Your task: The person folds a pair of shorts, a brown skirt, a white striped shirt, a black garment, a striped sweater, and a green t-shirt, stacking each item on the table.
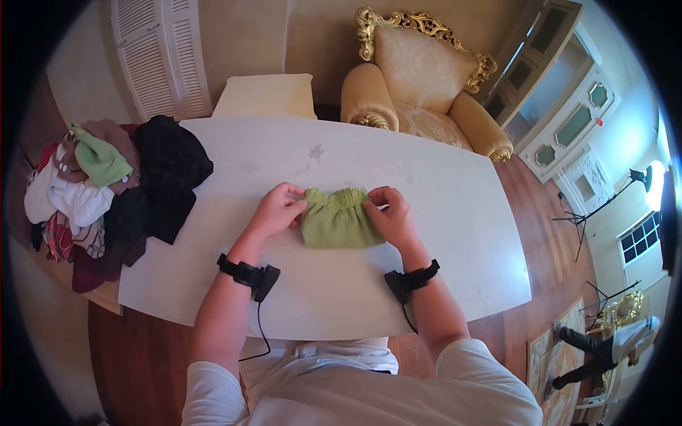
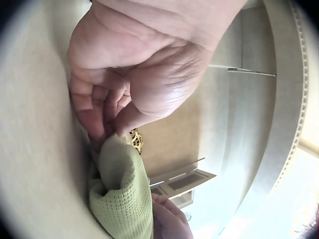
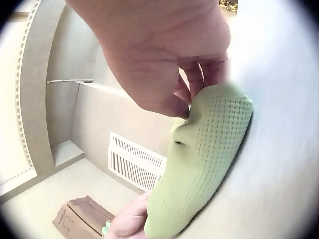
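Observation:
A small green textured garment (image 1: 341, 226) with a gathered elastic waistband lies on the white table (image 1: 455, 241) in front of me, its waistband toward the far side. My left hand (image 1: 273, 213) pinches the left end of the waistband between thumb and fingers. At the opposite end, my right hand (image 1: 393, 216) pinches the waistband's right corner. The left wrist view shows the green fabric (image 2: 127, 199) folded into a loose opening below the fingertips. In the right wrist view the cloth (image 3: 209, 139) hangs rounded from the thumb and fingers.
A heap of mixed clothes (image 1: 167, 160) covers the table's left end, with a green piece (image 1: 99, 157) on top. Beyond the far edge stand a gold-framed armchair (image 1: 426, 64) and a cream chair (image 1: 263, 96). Another person (image 1: 611, 355) is off to the right.

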Motion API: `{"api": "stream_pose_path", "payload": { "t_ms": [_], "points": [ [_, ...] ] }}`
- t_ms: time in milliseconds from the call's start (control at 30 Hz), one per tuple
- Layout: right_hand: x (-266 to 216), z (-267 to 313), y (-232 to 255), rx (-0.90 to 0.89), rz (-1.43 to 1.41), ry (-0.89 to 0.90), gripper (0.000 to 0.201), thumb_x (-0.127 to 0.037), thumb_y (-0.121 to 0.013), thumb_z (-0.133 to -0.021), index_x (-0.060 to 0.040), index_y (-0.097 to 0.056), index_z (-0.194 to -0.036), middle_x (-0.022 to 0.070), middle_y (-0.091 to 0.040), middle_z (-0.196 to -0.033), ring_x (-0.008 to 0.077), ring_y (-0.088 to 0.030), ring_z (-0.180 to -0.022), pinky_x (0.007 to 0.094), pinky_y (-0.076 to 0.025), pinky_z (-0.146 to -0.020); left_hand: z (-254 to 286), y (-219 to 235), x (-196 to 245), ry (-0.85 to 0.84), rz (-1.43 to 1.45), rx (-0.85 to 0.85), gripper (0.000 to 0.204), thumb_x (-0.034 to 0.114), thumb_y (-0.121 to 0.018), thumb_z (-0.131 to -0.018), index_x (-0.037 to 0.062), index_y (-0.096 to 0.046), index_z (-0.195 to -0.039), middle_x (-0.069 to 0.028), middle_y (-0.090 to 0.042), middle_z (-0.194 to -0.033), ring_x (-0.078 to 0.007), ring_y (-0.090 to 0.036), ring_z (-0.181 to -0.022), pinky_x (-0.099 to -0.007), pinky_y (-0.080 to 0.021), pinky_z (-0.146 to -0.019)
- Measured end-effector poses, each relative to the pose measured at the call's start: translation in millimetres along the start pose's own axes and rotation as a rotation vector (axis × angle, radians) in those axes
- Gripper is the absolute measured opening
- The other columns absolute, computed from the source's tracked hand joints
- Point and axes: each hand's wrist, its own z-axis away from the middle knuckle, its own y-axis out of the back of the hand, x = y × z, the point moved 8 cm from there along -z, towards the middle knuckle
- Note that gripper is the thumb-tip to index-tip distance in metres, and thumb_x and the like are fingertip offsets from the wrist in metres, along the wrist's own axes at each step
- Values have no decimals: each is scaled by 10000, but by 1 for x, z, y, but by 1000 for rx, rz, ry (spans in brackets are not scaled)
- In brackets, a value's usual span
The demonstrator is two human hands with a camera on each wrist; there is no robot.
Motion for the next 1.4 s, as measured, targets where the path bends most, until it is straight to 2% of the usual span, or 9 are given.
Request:
{"api": "stream_pose_path", "payload": {
  "t_ms": [267,367,400,600,967,1100,1233,1333,1400],
  "points": [
    [-43,11,-8,-154,175,108,339,-204,-748,-915,-7,-708,-1188,212,-681,-1192,366,-668,-1107,448,-547,-944,-1,-4,-2,-51,-135,27,452,154,-799,-942,40,-530,-1287,-84,-723,-896,-124,-674,-751,-281,-538,-610],
    [-68,24,-26,-123,408,389,466,-251,-751,-919,-34,-653,-1319,225,-631,-1331,445,-586,-1245,488,-495,-1047,-2,-4,-2,-32,-18,16,488,179,-795,-938,19,-534,-1318,-110,-730,-921,-143,-692,-743,-295,-579,-615],
    [-66,33,-43,-217,522,355,651,-354,-730,-941,-95,-531,-1504,238,-496,-1526,524,-411,-1422,587,-376,-1164,0,-3,-1,-40,-3,25,497,185,-785,-947,20,-526,-1339,-115,-728,-927,-149,-698,-750,-298,-587,-618],
    [-65,53,-94,-517,679,397,794,-598,-562,-1005,-177,-352,-1645,206,-244,-1714,518,-140,-1578,720,-176,-1219,2,4,-3,16,-91,45,489,217,-708,-1009,51,-493,-1415,-113,-710,-958,-158,-705,-780,-309,-598,-643],
    [-27,38,-45,-520,822,91,871,-674,-519,-999,-154,-299,-1661,196,-207,-1732,520,-109,-1584,708,-164,-1229,8,10,5,18,-119,75,427,218,-689,-1014,19,-525,-1353,-101,-694,-941,-148,-699,-753,-298,-580,-628],
    [-34,37,-13,-557,866,-5,783,-643,-515,-1014,-145,-407,-1609,203,-329,-1682,530,-269,-1522,685,-269,-1190,11,10,9,4,-136,88,412,205,-689,-1011,-23,-549,-1324,-113,-684,-923,-165,-713,-747,-309,-590,-624],
    [-51,27,2,-560,536,277,518,-415,-605,-1030,-189,-572,-1496,147,-460,-1604,466,-370,-1490,628,-309,-1196,17,7,17,28,-125,86,402,200,-675,-1018,-28,-548,-1324,-110,-681,-924,-167,-712,-744,-312,-597,-637],
    [-44,32,-10,-618,672,603,481,-331,-634,-1018,-206,-589,-1480,133,-458,-1604,438,-351,-1512,619,-277,-1221,14,7,13,13,-138,78,406,203,-667,-1022,-30,-544,-1331,-108,-683,-930,-167,-710,-742,-314,-601,-643],
    [-38,41,-19,-637,663,618,483,-358,-602,-1035,-209,-576,-1494,141,-433,-1621,447,-316,-1531,624,-240,-1238,13,8,13,15,-145,78,407,204,-668,-1020,-27,-545,-1332,-109,-683,-930,-165,-709,-744,-315,-602,-644]
  ]
}}
